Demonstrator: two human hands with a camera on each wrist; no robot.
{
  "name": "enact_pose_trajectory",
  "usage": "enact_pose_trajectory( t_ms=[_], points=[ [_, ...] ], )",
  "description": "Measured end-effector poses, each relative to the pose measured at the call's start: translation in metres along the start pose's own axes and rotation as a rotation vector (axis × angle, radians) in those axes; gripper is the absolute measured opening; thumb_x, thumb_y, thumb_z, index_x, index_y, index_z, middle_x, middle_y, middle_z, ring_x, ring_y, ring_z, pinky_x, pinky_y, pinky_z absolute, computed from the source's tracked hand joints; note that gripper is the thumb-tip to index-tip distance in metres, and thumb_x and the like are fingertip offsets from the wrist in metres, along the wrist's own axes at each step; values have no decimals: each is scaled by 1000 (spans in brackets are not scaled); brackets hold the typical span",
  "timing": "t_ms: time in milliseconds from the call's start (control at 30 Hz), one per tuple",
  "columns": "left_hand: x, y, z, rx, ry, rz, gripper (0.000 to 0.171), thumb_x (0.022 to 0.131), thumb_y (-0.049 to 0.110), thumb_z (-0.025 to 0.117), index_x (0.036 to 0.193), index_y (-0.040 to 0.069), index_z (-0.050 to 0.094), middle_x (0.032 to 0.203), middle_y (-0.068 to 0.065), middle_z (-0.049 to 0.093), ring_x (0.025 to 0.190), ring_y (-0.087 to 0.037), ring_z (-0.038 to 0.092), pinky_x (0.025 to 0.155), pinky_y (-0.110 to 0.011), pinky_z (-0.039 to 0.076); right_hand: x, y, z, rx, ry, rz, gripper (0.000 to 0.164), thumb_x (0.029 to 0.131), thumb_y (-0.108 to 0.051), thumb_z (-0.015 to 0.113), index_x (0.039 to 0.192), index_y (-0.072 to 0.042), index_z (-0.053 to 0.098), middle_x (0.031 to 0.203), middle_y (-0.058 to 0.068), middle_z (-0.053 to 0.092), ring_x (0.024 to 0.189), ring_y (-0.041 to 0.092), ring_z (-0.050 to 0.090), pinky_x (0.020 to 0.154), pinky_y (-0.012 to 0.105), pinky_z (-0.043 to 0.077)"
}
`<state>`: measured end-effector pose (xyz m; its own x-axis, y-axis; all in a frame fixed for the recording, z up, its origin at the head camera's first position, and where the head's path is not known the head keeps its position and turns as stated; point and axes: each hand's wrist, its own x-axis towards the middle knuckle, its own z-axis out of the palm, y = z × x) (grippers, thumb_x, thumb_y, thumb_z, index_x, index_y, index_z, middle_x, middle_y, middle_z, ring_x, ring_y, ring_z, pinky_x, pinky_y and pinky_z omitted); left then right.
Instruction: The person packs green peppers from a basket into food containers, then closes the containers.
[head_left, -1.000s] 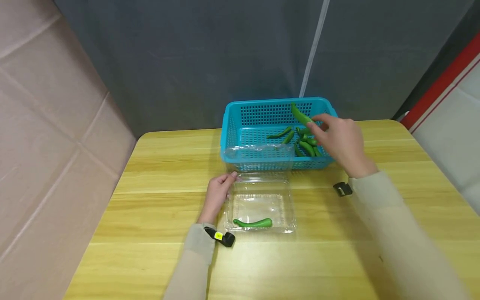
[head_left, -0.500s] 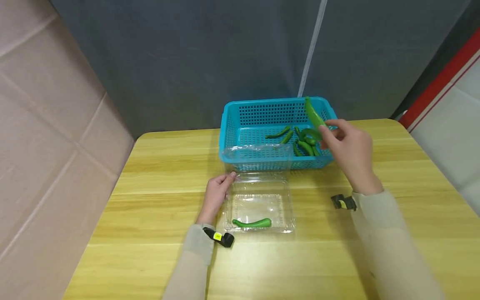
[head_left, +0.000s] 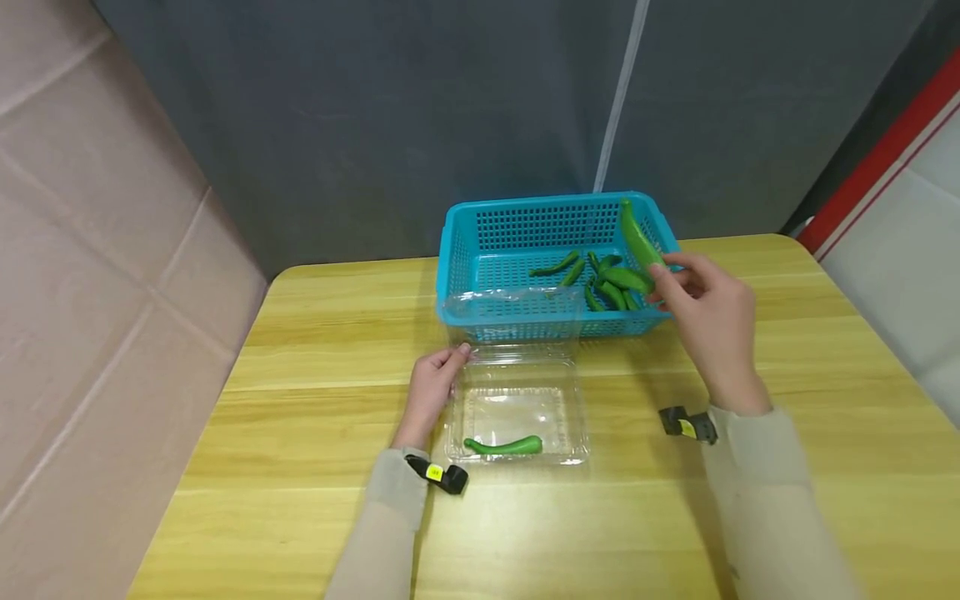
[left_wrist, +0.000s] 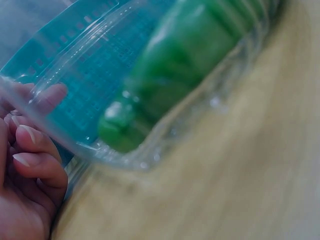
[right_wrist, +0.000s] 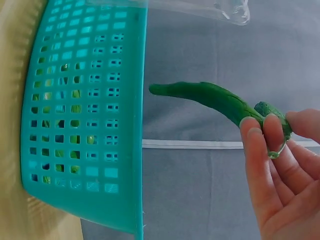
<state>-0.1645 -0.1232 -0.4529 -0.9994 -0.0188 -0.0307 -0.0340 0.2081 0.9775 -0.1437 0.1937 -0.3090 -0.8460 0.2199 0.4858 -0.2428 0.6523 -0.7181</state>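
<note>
Over the right end of a blue basket [head_left: 525,202], a person's right hand [head_left: 712,321] pinches a long green pepper [head_left: 640,237] by one end, its narrow tip pointing up and away. Compared with a second ago, hand and pepper have shifted rightward and a little nearer the person. A second pepper [head_left: 628,279] has moved along beside the fingertips, so both are probably held; its grip is partly hidden. My judgement: these peppers are free of the heap [head_left: 611,296] below, so the picking up looks done.

The left hand [head_left: 430,387] has stayed put, thumb and curled fingers gripping the side of an open clear box [head_left: 517,408] near its hinge. One pepper [head_left: 504,447] lies crosswise along the box's near side.

The peppers are smooth and glossy, curved and tapering. The basket is stiff plastic, pierced with small square holes; the box is thin, shiny, ridged plastic, its raised lid [head_left: 513,307] overlapping the basket in view. Pale yellow wood grain streaks the table [head_left: 315,350].
</note>
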Motion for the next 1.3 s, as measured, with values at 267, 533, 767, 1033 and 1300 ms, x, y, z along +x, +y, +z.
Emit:
enact_pose_trajectory(
  t_ms=[267, 533, 767, 1033, 1300],
  points=[
    [-8, 19, -3, -18, -46, -19, 38, 86, 44, 54, 91, 9, 69, 81, -17, 63, 37, -6, 34, 33, -21, 29, -12, 0, -2, 73, 38, 68, 29, 84, -35, 61, 105, -16, 65, 74, -4, 64, 64, 6, 60, 58, 15, 44],
    [-13, 27, 1, -30, -27, -18, 35, 88, 37, 55, 90, 4, 68, 67, -24, 54, 36, -5, 32, 33, -20, 29, -20, 2, -3, 101, 47, 124, 28, 83, -33, 62, 105, -15, 65, 76, -1, 65, 64, 4, 60, 59, 15, 45],
    [-5, 14, -2, -16, -52, -21, 42, 85, 46, 54, 92, 7, 68, 87, -12, 65, 37, -6, 34, 33, -22, 30, -24, -2, -6, 78, 83, 81, 27, 83, -34, 62, 104, -17, 66, 70, -3, 64, 61, 8, 59, 54, 16, 43],
    [3, -5, -1, 1, -26, -1, 48, 78, 58, 54, 90, 14, 69, 89, -2, 66, 38, -9, 34, 32, -24, 30, -25, -13, -14, 112, 126, 53, 24, 82, -29, 64, 102, -15, 67, 76, -4, 64, 56, 7, 60, 52, 15, 45],
    [2, 1, -2, -3, -40, -15, 46, 80, 54, 55, 90, 12, 69, 89, -4, 66, 38, -8, 35, 34, -22, 30, -24, -12, -18, -5, 86, 26, 25, 82, -34, 64, 100, -17, 69, 75, -6, 62, 60, 3, 55, 53, 13, 41]
  ],
)
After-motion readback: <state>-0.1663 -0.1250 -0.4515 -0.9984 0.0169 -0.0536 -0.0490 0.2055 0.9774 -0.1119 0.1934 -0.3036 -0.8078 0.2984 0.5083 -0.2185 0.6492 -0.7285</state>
